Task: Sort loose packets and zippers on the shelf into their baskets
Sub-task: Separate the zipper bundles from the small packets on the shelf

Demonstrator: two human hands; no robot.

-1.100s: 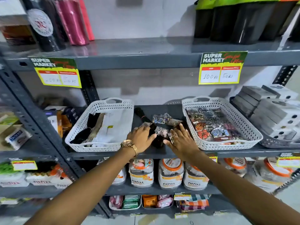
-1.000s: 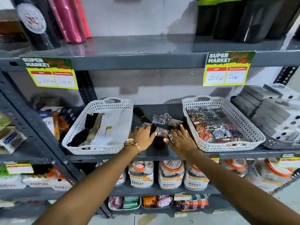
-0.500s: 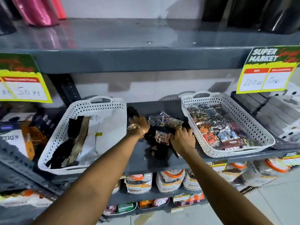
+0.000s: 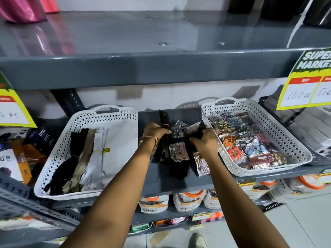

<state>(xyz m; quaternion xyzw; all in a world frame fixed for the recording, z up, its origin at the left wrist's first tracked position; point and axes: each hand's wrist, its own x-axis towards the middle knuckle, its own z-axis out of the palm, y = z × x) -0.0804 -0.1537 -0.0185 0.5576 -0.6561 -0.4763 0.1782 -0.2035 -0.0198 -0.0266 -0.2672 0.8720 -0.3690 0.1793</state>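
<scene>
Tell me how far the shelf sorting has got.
Done: the left basket already holds zippers and the right basket holds packets. In hand: the left hand grips a bundle of black zippers; the right hand is closed on dark items in the pile. Left: several loose packets on the shelf between the baskets.

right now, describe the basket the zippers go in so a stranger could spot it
On the middle grey shelf sit two white perforated baskets. Take the left basket, beside the left hand. It holds long black, tan and white zippers; the right basket holds shiny packets.
</scene>
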